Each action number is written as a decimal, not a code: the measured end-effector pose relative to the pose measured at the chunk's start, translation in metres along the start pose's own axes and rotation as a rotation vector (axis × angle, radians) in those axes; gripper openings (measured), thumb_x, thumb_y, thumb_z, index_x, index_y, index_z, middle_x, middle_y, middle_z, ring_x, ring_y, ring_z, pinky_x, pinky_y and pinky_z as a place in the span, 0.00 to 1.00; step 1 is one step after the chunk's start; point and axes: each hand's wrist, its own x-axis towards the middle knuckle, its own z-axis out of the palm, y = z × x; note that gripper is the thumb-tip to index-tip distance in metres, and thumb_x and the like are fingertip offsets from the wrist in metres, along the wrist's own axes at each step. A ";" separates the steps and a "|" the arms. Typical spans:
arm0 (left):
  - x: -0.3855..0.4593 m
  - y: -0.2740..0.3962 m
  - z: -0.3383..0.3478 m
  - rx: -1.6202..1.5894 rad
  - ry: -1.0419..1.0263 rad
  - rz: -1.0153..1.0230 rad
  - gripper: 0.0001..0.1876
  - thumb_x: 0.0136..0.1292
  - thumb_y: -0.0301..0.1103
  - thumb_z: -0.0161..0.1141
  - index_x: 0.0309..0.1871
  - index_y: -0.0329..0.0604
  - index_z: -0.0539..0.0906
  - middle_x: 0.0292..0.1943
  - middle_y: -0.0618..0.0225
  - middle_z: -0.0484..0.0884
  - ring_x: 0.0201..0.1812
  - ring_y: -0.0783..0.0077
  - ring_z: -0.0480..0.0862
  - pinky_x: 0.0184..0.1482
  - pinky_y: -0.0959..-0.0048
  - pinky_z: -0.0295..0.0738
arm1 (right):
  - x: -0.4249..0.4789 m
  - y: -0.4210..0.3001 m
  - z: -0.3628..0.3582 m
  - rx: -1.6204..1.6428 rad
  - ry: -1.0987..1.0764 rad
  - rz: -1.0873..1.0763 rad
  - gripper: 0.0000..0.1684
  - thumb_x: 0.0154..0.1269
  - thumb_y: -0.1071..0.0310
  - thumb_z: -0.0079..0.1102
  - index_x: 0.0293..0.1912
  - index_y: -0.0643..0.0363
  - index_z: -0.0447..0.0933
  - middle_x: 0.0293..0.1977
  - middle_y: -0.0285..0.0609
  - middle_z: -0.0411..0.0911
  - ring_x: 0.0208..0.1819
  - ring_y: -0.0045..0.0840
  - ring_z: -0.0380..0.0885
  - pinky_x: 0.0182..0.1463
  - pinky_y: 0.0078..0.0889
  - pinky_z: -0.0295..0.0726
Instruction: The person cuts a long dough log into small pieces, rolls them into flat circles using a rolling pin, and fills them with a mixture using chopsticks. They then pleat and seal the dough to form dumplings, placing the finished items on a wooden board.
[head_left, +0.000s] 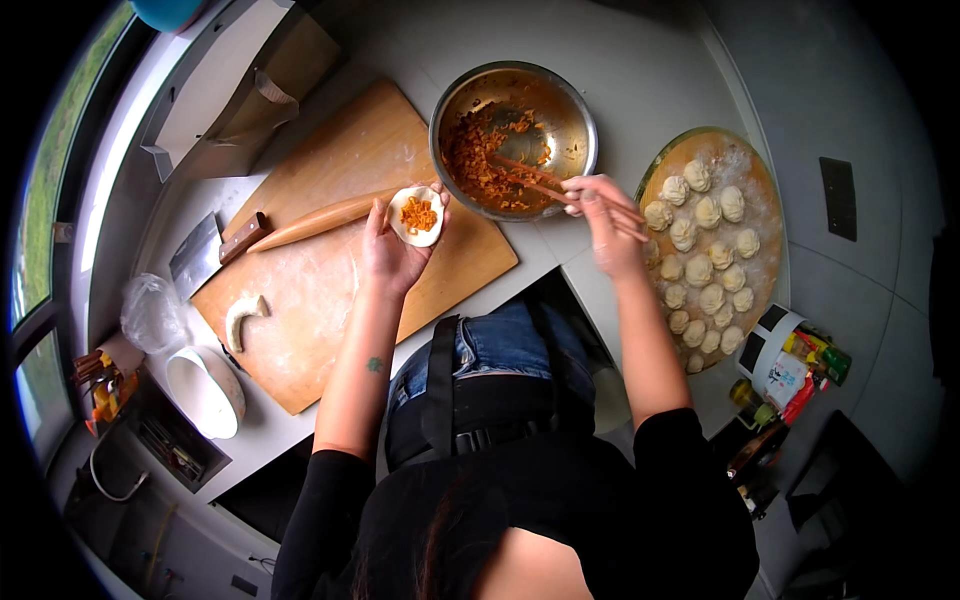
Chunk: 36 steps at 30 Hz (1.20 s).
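On the fingers of my left hand (396, 251) lies a round dough wrapper (416, 216) with orange chopped filling at its middle. My right hand (609, 225) grips wooden chopsticks (536, 178), whose tips reach into the filling in a steel mixing bowl (589, 142). Behind my left hand a wooden rolling pin (322, 221) rests on the floured wooden board (315, 285). A curved piece of dough (244, 319) lies near the board's left corner. To the right, a round tray (757, 202) holds several pleated buns (699, 270).
A cleaver (199, 255) lies at the board's left edge, its handle on the board. Beside it are a crumpled plastic bag (154, 311) and a white bowl (206, 394). A cardboard box (225, 97) stands by the window. A white caddy with packets (772, 352) adjoins the tray.
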 end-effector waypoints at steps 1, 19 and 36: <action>0.000 0.000 0.001 -0.003 0.008 0.002 0.28 0.68 0.52 0.41 0.57 0.34 0.67 0.60 0.50 0.67 0.59 0.53 0.70 0.58 0.58 0.71 | 0.002 -0.006 -0.005 0.054 0.009 0.059 0.13 0.70 0.64 0.47 0.43 0.64 0.75 0.35 0.39 0.75 0.34 0.17 0.74 0.38 0.20 0.76; 0.010 -0.016 -0.004 -0.075 -0.064 -0.055 0.29 0.65 0.53 0.47 0.56 0.34 0.69 0.60 0.52 0.67 0.60 0.53 0.69 0.60 0.55 0.70 | 0.037 0.050 0.008 0.370 0.252 0.233 0.17 0.71 0.59 0.45 0.39 0.64 0.72 0.30 0.44 0.77 0.26 0.24 0.78 0.33 0.23 0.81; 0.019 -0.017 0.038 0.175 0.101 0.274 0.31 0.71 0.55 0.27 0.56 0.37 0.70 0.56 0.54 0.73 0.58 0.58 0.73 0.60 0.62 0.68 | 0.021 0.012 -0.024 0.718 0.354 0.305 0.18 0.68 0.55 0.50 0.35 0.61 0.74 0.28 0.45 0.79 0.25 0.28 0.78 0.32 0.29 0.80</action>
